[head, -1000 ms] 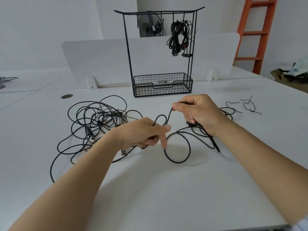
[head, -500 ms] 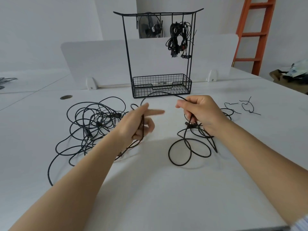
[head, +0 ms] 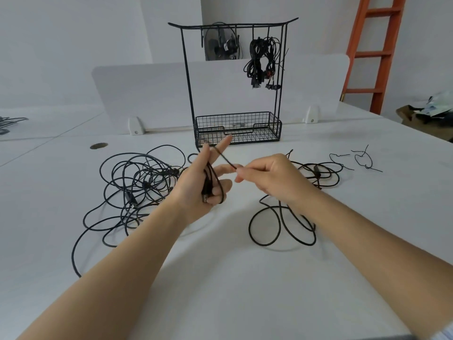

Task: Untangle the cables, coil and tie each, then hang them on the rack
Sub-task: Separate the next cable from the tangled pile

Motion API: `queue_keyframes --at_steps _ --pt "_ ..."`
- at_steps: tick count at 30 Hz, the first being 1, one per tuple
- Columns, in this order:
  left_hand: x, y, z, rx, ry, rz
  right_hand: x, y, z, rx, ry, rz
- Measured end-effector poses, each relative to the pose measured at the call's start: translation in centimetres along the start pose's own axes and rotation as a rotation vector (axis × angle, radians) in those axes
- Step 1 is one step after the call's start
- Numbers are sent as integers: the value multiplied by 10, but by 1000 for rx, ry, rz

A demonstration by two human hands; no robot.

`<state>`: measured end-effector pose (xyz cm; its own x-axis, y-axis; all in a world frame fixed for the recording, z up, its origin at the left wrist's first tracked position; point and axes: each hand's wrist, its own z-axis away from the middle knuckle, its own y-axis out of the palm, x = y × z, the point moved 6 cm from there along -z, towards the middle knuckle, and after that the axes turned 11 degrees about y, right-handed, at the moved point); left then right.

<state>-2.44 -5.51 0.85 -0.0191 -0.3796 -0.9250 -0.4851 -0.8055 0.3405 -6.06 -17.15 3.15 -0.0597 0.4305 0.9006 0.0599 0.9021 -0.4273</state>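
Note:
My left hand [head: 204, 185] is raised above the table, index finger pointing up, with a black cable [head: 282, 224] looped over it and its plug held under the curled lower fingers. My right hand [head: 267, 177] pinches the same cable a short way to the right, pulling the strand taut between the hands. The rest of that cable lies in loose loops under my right forearm. A tangled pile of black cables [head: 137, 187] lies to the left. The black wire rack [head: 235, 84] stands behind, with two coiled cables [head: 262, 60] hanging from its hooks.
Loose black twist ties [head: 362, 160] lie on the table at the right. A white divider panel [head: 147, 94] runs behind the rack. An orange ladder [head: 375, 52] leans at the back right, with a cluttered box [head: 426, 119] beside it. A round grommet hole [head: 98, 146] sits at left.
My left hand rose and turned, its index finger now pointing up with the cable wrapped over it. My right hand moved closer to the left and lower, drawing the strand tight.

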Motion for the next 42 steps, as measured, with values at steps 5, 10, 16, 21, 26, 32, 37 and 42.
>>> queue_keyframes --at_steps 5,10,16,21,26,32,37,42 --pt "0 6 1 27 4 33 -1 6 0 -47 76 -13" --pt "1 2 -2 -9 2 87 -2 -4 3 -113 172 -69" --pt "7 -2 -4 -61 27 5 -10 5 0 -116 190 -102" --pt "7 1 -5 18 52 -65 -5 8 3 -104 158 46" --pt "5 4 -2 38 71 -154 -1 9 5 -92 123 79" --pt "-2 -15 -4 -271 170 -188 -2 22 5 61 97 173" --pt "-18 -36 -5 -395 266 145 -9 19 5 167 138 350" --pt "-12 -30 -4 -288 28 217 -8 1 5 322 196 143"
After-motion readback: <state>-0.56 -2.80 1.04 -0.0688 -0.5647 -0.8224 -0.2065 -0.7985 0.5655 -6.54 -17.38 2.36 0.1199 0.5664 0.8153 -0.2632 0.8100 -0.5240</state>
